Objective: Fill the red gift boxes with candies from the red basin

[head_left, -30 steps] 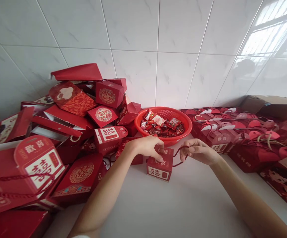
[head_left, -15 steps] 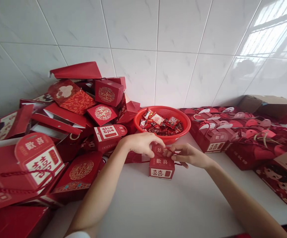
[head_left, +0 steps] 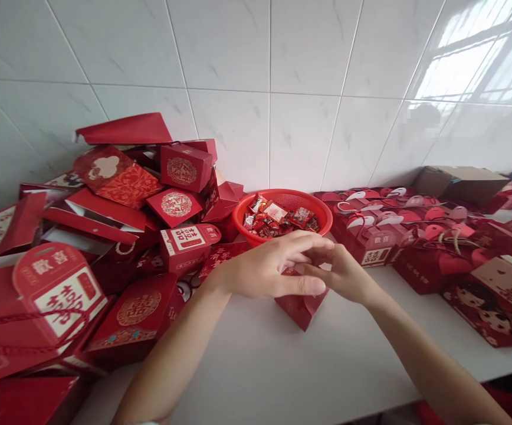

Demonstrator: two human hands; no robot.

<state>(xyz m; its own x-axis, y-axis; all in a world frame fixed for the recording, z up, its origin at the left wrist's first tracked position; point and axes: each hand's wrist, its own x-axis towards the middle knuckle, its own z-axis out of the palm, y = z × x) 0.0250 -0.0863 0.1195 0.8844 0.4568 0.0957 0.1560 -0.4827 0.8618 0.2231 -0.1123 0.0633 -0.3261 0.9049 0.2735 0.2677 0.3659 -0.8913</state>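
Observation:
A small red gift box [head_left: 301, 304] stands on the white table, one corner turned towards me. Over its top reaches my left hand [head_left: 273, 265], thumb and fingers stretched out towards the other hand. My right hand [head_left: 344, 274] is at the box's upper right side, fingers curled in and closed at its top. The fingertips overlap there, and the top flaps and any cord are mostly hidden. Just behind the hands sits a red plastic basket [head_left: 238, 223] holding wrapped candies [head_left: 276, 212].
Red gift boxes [head_left: 134, 307] are heaped on the left against the tiled wall [head_left: 225, 136]. Closed boxes with handles [head_left: 375, 248] stand in rows on the right. Behind those is a brown cardboard box [head_left: 463, 180]. The table [head_left: 238, 378] has its front edge at lower right.
The box has turned from its printed face to a corner. My left hand has swung over the top with its thumb out, and my right hand has closed in beside it. The view shifted slightly.

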